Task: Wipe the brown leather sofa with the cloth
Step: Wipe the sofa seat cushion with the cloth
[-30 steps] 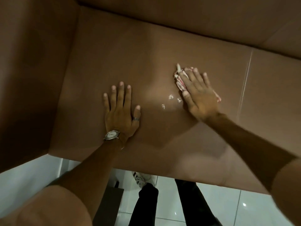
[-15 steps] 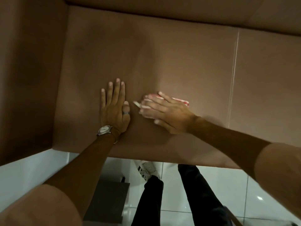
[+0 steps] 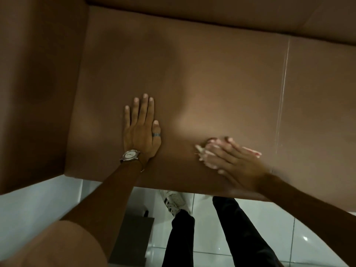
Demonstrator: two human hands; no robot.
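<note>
Over at nine o'clock, the armrest (image 3: 36,89) of the brown leather sofa (image 3: 192,78) is rising as a dark wall along the seat's left edge. Moving rightward, the left hand (image 3: 141,130) is lying flat and open on the seat cushion, palm down, fingers close together and pointing toward twelve o'clock, gripping nothing. A ring (image 3: 156,134) is sitting on its thumb, and a wristwatch (image 3: 130,155) with a pale dial is resting just below, at the wrist. Down at six o'clock, beyond the seat's front edge, two dark trouser legs (image 3: 238,234) and a pale shoe (image 3: 174,202) are showing above the glossy white floor tiles (image 3: 308,239).

Farther right, toward four o'clock from the left hand, the right hand (image 3: 237,160) is pressing down on the cloth (image 3: 208,154), fingers spread and aimed toward ten o'clock. It is flattened over the cloth rather than curled around it; motion blur is softening the fingertips. The cloth, pale with reddish marks, is lying on the cushion near its front edge, peeking out past the fingers on the left and beyond the hand on the right. At three o'clock, a light seam (image 3: 283,97) is running between cushions.
</note>
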